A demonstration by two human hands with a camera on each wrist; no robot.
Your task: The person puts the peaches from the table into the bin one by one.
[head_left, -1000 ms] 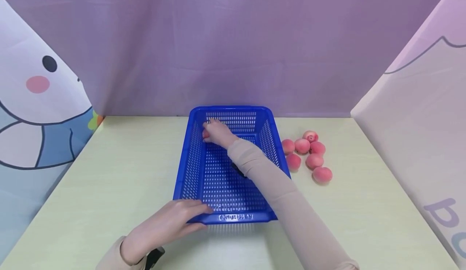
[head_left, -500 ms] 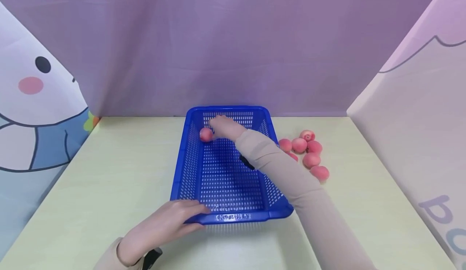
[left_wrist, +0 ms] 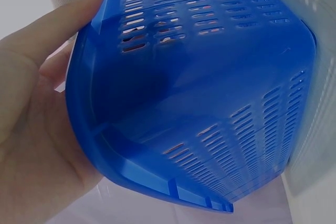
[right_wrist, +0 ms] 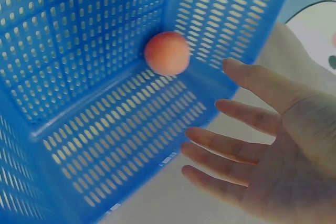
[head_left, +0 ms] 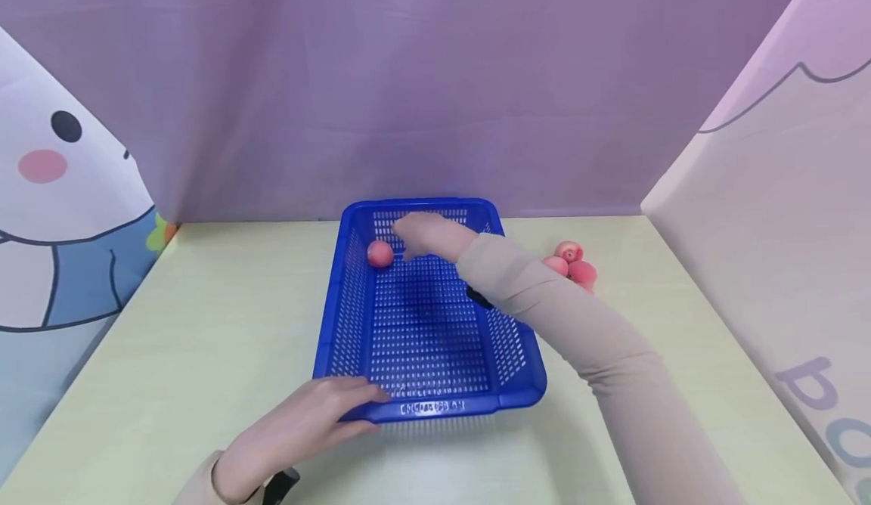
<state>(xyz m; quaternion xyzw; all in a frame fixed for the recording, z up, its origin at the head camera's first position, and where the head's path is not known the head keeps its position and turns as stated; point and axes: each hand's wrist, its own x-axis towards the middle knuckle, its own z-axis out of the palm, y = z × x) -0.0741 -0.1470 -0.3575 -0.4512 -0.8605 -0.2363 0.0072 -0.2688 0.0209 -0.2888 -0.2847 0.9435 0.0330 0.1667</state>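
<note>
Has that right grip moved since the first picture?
Yes, rightward: judged against the blue basket, the right grip has moved clear of the peach now lying in its far-left corner.

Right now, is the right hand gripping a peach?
No, the right hand holds nothing, and the peach sits apart from it in the basket.

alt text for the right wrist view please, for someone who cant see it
A single round pinkish-red peach sits in a corner of a blue perforated plastic basket. A bare right hand, fingers extended and holding nothing, fills the picture's lower right.
</note>
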